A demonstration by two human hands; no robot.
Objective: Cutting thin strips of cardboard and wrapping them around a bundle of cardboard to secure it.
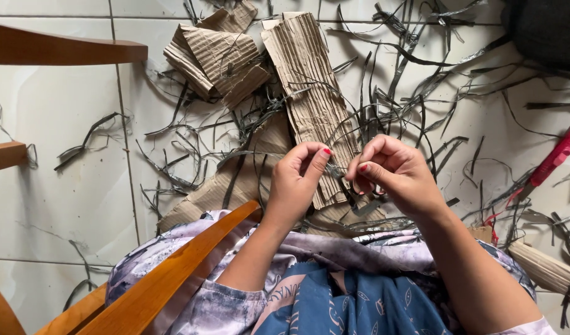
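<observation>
My left hand [299,180] and my right hand [393,170] are held close together above my lap, fingertips almost meeting. Both pinch a thin dark grey strip [338,172] that runs between them and trails down under my right hand. Below and behind the hands lie pieces of brown corrugated cardboard [309,80] on the white tiled floor [61,205]. Many more thin dark strips [409,74] are scattered over the cardboard and tiles. My lap is covered by a lilac patterned cloth with a blue part [347,298].
A wooden chair's orange-brown bars [173,273] cross the lower left, with further wooden parts [55,49] at the left edge. A red utility knife [554,158] lies on the floor at right. A rolled piece of cardboard [545,267] rests at lower right. A dark object [545,25] sits top right.
</observation>
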